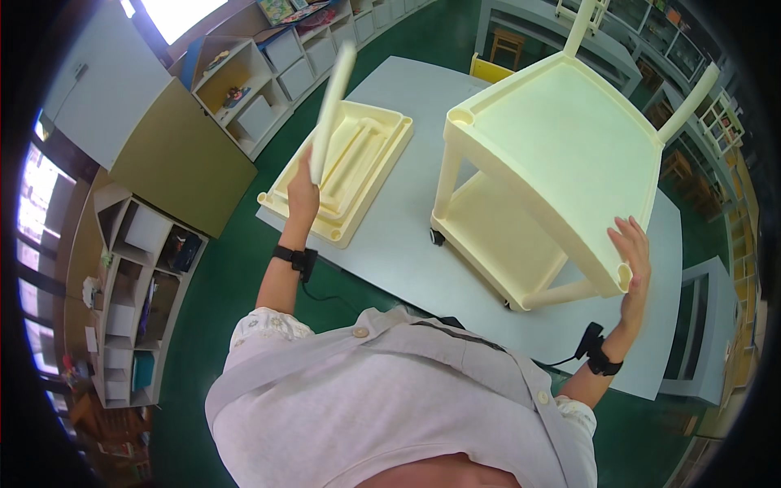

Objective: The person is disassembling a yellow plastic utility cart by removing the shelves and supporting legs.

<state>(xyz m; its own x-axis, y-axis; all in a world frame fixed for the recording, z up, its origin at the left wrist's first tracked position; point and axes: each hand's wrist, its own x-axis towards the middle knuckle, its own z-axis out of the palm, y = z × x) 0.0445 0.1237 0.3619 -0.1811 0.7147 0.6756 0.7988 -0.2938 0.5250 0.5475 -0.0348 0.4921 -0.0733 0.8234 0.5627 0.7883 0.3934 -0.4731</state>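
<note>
My left hand [303, 193] is closed round the lower end of a cream plastic post [329, 118], which it holds up, tilted, over a loose cream tray shelf [378, 175]. That shelf lies on the table, with round sockets at its corners. To the right stands a partly assembled cream cart [561, 138]: two shelves joined by posts, with small black casters below. Two more posts rise from its far corners. My right hand [636, 260] rests with spread fingers against the upper shelf's near right corner, beside an open round socket [624, 275].
The pale grey table [390, 260] carries the cart and the loose shelf. Beyond it is a yellow chair [490, 70]. White shelf units [146, 268] line the left side over a green floor. Another grey table [704, 333] stands at the right.
</note>
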